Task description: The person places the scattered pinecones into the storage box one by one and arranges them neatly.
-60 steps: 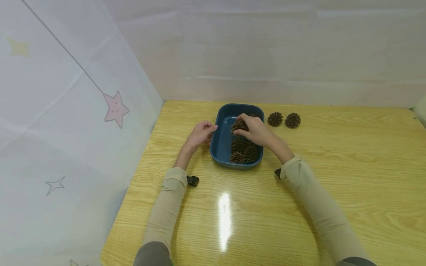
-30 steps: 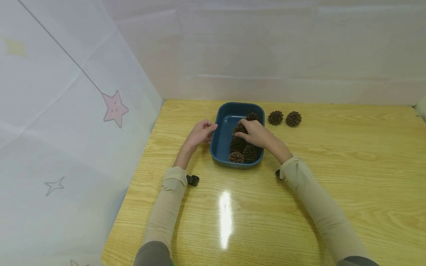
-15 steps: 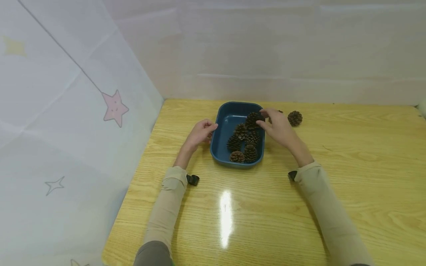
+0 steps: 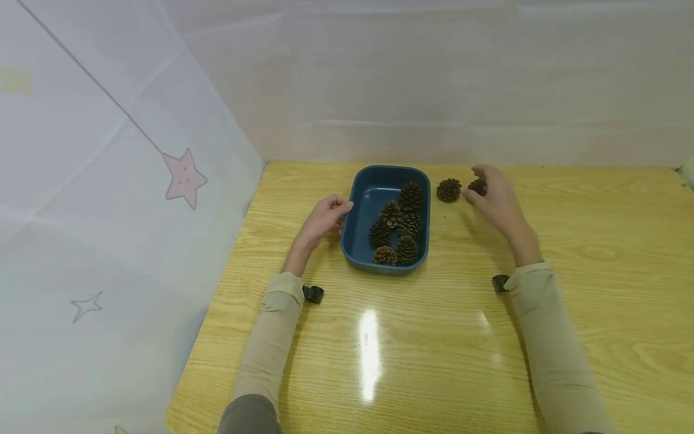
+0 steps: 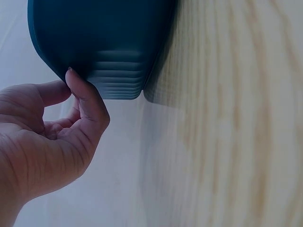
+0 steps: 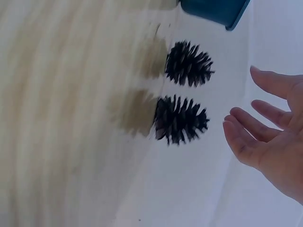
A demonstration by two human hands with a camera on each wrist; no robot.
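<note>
My left hand (image 4: 328, 218) pinches the rim of a dark blue plastic bin (image 4: 347, 241) between thumb and forefinger, plainly seen in the left wrist view on the bin (image 5: 113, 38). Several brown pine cones (image 4: 406, 248) lie along the right side inside the bin. Outside it, two more stand on the table: a nearer pine cone (image 4: 449, 190) and, to its right, another pine cone (image 4: 477, 186) partly covered by my fingers in the head view. Over that second one hovers my right hand (image 4: 499, 196), fingers spread and holding nothing; the right wrist view shows a gap between fingertips and cone (image 6: 180, 120).
The bin stands near the back edge of a wood-grain table (image 4: 434, 337). Behind it hangs a pale sheet (image 4: 390, 78), and another sheet with printed stars (image 4: 81, 241) covers the left side. Black straps (image 4: 313, 294) sit at both wrists.
My right hand has set a pine cone at the bin's back right corner, let go and moved right, out over the cones on the table. The left hand has stayed at the rim.
</note>
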